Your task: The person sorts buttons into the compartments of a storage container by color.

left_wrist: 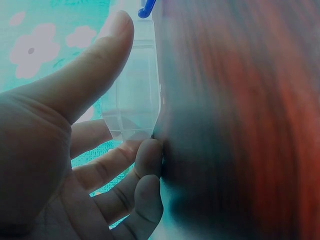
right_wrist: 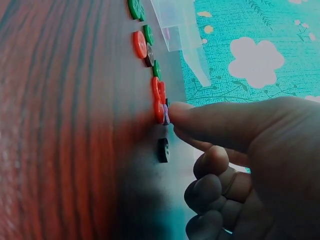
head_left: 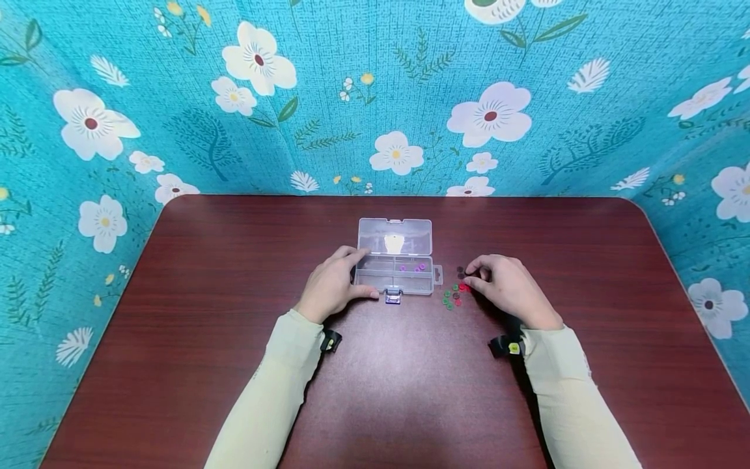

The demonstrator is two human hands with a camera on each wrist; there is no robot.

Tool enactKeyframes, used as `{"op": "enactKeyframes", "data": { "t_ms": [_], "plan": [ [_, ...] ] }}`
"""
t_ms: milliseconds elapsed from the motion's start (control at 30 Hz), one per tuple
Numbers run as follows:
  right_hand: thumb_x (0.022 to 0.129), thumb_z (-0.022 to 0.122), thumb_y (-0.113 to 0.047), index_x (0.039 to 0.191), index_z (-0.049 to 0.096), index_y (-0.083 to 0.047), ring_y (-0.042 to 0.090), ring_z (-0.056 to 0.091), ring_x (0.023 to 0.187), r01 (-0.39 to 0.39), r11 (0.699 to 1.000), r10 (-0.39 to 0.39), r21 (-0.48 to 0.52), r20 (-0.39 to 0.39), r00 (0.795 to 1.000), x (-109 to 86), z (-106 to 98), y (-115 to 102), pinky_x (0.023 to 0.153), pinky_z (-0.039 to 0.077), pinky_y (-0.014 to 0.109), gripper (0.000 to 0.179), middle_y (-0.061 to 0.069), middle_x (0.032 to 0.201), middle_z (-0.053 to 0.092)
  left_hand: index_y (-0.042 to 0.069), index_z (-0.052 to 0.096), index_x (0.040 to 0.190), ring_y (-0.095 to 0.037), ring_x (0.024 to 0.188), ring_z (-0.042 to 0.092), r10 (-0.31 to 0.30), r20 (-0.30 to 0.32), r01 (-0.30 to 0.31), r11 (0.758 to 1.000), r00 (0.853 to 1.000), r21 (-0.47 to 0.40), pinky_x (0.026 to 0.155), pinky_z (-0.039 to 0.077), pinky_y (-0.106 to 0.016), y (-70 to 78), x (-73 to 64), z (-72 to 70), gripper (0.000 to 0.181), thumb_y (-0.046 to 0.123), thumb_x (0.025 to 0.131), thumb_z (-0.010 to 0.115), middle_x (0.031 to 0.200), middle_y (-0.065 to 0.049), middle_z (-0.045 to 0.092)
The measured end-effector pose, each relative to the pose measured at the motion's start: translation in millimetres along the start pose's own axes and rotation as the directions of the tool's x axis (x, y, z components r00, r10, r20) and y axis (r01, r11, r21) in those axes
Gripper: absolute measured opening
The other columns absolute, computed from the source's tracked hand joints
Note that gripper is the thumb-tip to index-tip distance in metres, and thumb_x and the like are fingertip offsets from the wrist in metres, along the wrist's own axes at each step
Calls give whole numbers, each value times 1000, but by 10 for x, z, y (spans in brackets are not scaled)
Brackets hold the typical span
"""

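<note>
A clear plastic compartment box (head_left: 375, 284) lies with its lid (head_left: 375, 236) raised at the back. My left hand (head_left: 335, 281) grips the box's left end, thumb along the front, fingers behind. A few purple buttons (head_left: 422, 267) sit in a rear compartment. To the right of the box my right hand (head_left: 508, 286) reaches down to the loose buttons. Its thumb and index fingertips pinch at a small purple button (right_wrist: 166, 115), right beside red buttons (right_wrist: 158, 95). A black button (right_wrist: 164, 150) lies near those fingertips.
Green buttons (head_left: 448, 302) lie scattered right of the box, with red and dark ones among them. A blue-marked latch (head_left: 393, 298) hangs at the box front, and a hanger tab (head_left: 438, 274) juts from its right end. Floral cloth (head_left: 328, 98) stands behind the dark wooden table (head_left: 234, 241).
</note>
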State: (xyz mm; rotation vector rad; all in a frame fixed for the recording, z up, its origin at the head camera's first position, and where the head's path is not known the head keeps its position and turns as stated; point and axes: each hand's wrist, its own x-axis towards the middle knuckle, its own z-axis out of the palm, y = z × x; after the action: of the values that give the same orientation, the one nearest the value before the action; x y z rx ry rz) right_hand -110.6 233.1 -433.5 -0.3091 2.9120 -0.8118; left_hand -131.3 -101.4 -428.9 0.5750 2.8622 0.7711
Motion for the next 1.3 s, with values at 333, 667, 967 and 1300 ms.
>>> {"op": "enactKeyframes", "data": {
  "t_ms": [333, 667, 967, 1300],
  "plan": [
    [91, 76, -17, 92, 74, -13, 15, 47, 63, 11, 1000, -11, 2, 15, 1000, -23, -1, -16, 60, 38, 32, 4, -3, 70, 53, 12, 54, 146, -26, 109, 62, -5, 1, 5, 1000, 1000, -7, 89, 52, -47, -7, -8, 13, 87, 47, 73, 87, 135, -8, 57],
    [94, 72, -19, 89, 74, -12, 15, 46, 64, 20, 1000, -20, -3, 10, 1000, -28, 7, -6, 60, 37, 31, 9, -3, 70, 53, 11, 55, 146, -26, 110, 62, 3, -5, -3, 1000, 1000, 5, 89, 52, -46, -5, -7, 12, 87, 47, 74, 87, 135, -8, 57],
    [94, 72, -15, 89, 74, -15, 15, 46, 63, 12, 1000, -13, 7, 23, 1000, -23, 3, -9, 60, 38, 31, 5, -3, 69, 52, 11, 55, 146, -25, 109, 62, 5, -9, -5, 1000, 1000, 8, 89, 52, -46, -7, 1, 12, 87, 47, 73, 87, 134, -8, 58],
    [94, 70, -13, 87, 72, -14, 14, 43, 61, -8, 1000, 7, 23, 42, 999, -20, -3, -36, 60, 37, 30, 7, -3, 67, 50, 11, 55, 146, -25, 110, 62, 0, -7, 0, 1000, 1000, 12, 90, 52, -46, -12, 9, 13, 87, 48, 74, 87, 135, -8, 57]
  ]
}}
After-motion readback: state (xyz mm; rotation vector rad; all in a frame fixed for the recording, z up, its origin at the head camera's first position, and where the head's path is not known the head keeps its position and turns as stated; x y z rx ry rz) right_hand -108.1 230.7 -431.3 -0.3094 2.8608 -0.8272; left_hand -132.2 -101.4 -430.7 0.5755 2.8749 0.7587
